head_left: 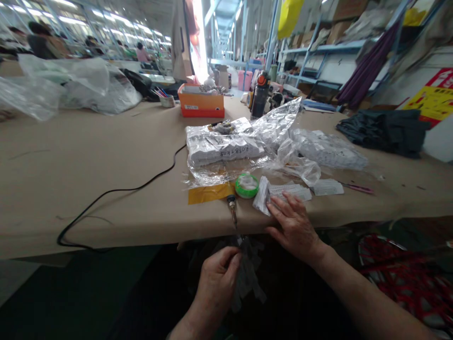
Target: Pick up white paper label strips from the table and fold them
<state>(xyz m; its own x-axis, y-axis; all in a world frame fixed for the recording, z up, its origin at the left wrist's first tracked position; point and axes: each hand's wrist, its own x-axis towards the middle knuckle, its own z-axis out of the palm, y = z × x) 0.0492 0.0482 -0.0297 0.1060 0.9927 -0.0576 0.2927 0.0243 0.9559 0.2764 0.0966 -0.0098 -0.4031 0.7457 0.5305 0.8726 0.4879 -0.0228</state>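
Note:
My left hand (221,269) is just below the table's front edge, thumb and forefinger pinched on a small pale strip (240,241). Right above it is the tip of a soldering iron (232,210), which lies over the edge with its black cord trailing left. Several pale strips (246,278) hang or lie below, dim and partly behind the hand. My right hand (295,224) rests with spread fingers on a stack of white printed labels (262,196). Beside that stack sit a green round container (247,185) with whitish contents and a brown-yellow tape piece (208,193).
Clear plastic bags of white label bundles (226,148) lie behind the hands. Farther back stand an orange box (201,101) and a dark bottle (260,97). Pink-handled scissors (359,188) and folded dark cloth (384,132) are at right. The cord (141,189) loops over the table's left half.

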